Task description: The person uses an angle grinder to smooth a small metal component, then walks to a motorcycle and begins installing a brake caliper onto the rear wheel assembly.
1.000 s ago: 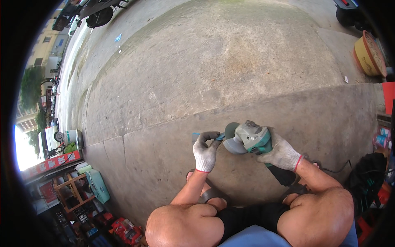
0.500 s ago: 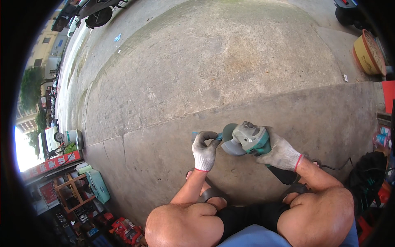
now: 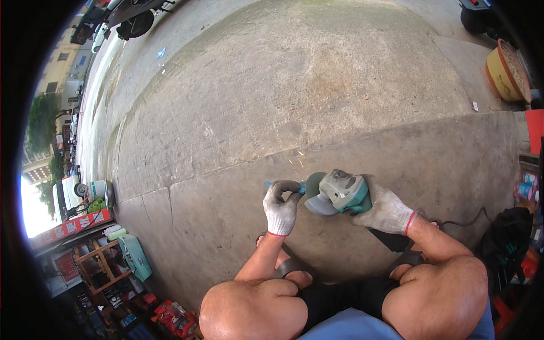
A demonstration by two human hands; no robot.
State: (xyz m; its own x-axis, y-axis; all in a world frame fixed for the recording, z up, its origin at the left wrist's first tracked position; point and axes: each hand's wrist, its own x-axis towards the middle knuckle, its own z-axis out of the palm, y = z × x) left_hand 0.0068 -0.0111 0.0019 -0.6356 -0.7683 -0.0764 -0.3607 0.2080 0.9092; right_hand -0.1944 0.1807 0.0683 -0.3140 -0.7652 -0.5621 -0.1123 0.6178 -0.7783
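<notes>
In a white, smudged work glove, my left hand pinches a small, flat blue piece by its end. That piece meets the edge of the disc on an angle grinder, which has a teal and grey body and a guard. My gloved right hand grips the grinder's body from the right. A few small orange sparks fly above the disc. A black cord runs off to the right, and a dark part below the grinder is partly hidden by my hand.
My sandaled feet and bent knees are below, on the concrete floor. Tool racks and a teal case line the left, with vehicles beyond. A yellow tub sits at upper right, above a black bag.
Sparks now show above the disc where earlier there were none. My hands and the grinder have shifted very slightly up and left; the grips are unchanged.
</notes>
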